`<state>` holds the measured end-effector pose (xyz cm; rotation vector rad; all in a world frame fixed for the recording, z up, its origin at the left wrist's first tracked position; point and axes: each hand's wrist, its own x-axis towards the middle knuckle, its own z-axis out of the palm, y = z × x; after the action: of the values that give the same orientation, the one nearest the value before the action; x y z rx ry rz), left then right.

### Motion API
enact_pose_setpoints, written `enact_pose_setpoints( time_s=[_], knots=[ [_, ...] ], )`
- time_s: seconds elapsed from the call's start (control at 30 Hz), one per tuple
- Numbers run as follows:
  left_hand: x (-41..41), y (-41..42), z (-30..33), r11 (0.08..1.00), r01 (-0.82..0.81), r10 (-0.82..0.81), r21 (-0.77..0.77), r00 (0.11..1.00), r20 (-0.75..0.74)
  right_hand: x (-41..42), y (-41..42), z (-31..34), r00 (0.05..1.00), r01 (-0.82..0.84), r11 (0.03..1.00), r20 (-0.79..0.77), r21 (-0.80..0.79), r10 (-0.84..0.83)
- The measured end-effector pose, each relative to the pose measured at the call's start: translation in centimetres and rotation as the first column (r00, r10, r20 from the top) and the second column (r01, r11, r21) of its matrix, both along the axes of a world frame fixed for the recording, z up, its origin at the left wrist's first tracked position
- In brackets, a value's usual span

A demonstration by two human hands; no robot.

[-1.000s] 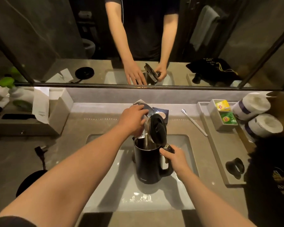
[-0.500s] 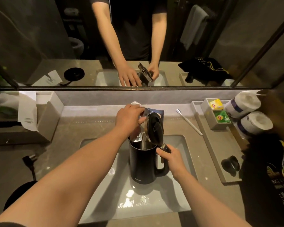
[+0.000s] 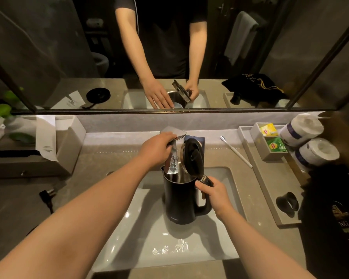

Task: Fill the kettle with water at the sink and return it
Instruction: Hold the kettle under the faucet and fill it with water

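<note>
Your right hand (image 3: 216,195) is closed around the handle of the black kettle (image 3: 180,200), thumb near the top by the hinge. The kettle is upright in the white sink (image 3: 129,224), long axis vertical, spout pointing away from you and to the left, handle toward your right. A small pale mark sits low on the kettle's body; too small to read. Its lid (image 3: 192,156) is hinged open, standing nearly on edge above the handle.

Just beyond the kettle, your left hand (image 3: 156,149) rests on the lever of the faucet (image 3: 173,137), fingers curled over it; you cannot tell how tightly. A stream of water (image 3: 172,165) falls from the faucet into the kettle's open mouth.

Right of the kettle on the surface (image 3: 101,158), a white toothbrush (image 3: 236,152) lies diagonally. Further right a grey tray (image 3: 270,190) carries a box with yellow tea bags (image 3: 268,129) and green tea bags (image 3: 275,144), both with a Lipton-style logo. Two toilet rolls (image 3: 310,141) lie beyond them.

Behind the kettle the mirror (image 3: 48,57) reflects your arms and the open lid.
</note>
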<state>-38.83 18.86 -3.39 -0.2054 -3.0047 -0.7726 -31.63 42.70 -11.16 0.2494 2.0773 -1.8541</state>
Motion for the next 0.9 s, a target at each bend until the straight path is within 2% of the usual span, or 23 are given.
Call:
enact_pose_setpoints(
  time_s=[0.9],
  knots=[
    [0.5, -0.3, -0.4, 0.999, 0.022, -0.024, 0.024, 0.995, 0.097, 0.0, -1.0, 0.0, 1.000, -0.029, 0.999, -0.012, 0.043, 0.029]
  ],
)
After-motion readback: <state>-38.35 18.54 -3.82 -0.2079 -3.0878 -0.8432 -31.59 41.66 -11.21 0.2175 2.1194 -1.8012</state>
